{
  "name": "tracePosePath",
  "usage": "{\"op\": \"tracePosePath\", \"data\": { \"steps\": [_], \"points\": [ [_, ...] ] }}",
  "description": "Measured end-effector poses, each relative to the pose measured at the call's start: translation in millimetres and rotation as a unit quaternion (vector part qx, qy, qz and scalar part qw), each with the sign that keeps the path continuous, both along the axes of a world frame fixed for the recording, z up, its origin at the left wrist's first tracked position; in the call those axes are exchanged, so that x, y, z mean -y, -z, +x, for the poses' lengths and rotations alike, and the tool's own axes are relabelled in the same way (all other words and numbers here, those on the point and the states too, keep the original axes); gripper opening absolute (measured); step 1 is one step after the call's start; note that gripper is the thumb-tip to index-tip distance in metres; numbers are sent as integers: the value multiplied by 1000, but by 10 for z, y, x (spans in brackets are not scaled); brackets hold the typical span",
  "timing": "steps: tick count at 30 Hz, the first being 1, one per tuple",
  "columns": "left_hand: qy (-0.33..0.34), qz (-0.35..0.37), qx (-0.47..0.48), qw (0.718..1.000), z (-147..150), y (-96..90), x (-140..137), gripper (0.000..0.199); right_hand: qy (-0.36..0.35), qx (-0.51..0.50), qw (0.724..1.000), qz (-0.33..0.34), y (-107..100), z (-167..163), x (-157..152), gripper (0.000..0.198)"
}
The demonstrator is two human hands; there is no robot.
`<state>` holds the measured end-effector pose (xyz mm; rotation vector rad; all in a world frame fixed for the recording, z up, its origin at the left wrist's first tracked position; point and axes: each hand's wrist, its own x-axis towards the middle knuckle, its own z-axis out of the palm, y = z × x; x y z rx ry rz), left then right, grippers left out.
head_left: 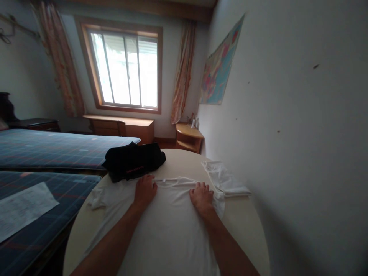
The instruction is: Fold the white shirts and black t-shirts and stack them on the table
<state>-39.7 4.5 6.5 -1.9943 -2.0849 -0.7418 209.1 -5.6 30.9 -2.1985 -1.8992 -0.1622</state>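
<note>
A white T-shirt (169,230) lies spread on the round table, its neckline towards the far side. At the shoulder left of the collar, my left hand (146,190) is closed on the fabric with its fingers bent. My right hand (202,195) grips the other shoulder, knuckles up and fingers curled. Small creases run through the cloth between the hands. The fingertips are partly hidden. A bundled black garment (133,159) with reddish lettering sits just beyond my left hand. To the right of my right hand lies a folded white garment (225,178).
The round cream table (250,234) stands close to the white wall on the right. Beds with blue plaid mattresses (66,151) are on the left, one bearing a paper sheet (27,209). A small corner shelf (188,132) and a low wooden desk (126,122) stand beyond.
</note>
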Motion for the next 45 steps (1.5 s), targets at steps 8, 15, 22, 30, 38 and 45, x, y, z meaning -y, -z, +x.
{"op": "tracePosePath", "data": {
  "steps": [8, 15, 22, 30, 38, 45],
  "points": [
    [98, -53, -42, 993, 141, -7, -76, 42, -83, -70, 994, -4, 137, 145, -41, 51],
    [43, -71, -68, 994, 377, -77, -156, 44, -168, -105, 980, -7, 64, 372, -94, 39],
    [201, -74, -36, 976, 679, 48, 67, 53, -31, 5, 999, 20, -149, 765, 70, 36],
    [246, -125, -42, 960, 523, 100, 114, 57, 45, 31, 998, 24, -167, 951, 61, 18],
    [249, -119, -48, 960, 533, 106, 131, 51, 81, 5, 997, 15, -206, 1070, 78, 19],
    [251, -119, -47, 960, 532, 78, 142, 49, 87, -54, 995, -19, -176, 1105, 77, 19]
  ]
}}
